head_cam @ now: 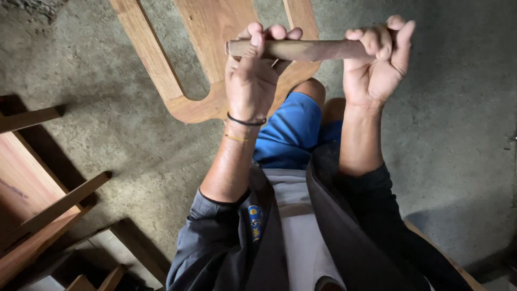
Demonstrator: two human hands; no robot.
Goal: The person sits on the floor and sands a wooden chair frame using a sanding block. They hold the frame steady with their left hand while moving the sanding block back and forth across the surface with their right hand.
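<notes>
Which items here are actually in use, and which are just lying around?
In use:
- brown cylindrical rod, held level
- left hand, gripping its left end
- right hand, gripping its right end

Lying about:
- curved wooden frame piece on the concrete floor, under the hands
- wooden furniture parts at the left edge

No packages, labels, signs or screens.

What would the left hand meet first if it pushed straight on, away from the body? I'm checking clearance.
Probably the curved brown wooden frame piece on the floor beyond the left hand; depth is unclear.
</notes>
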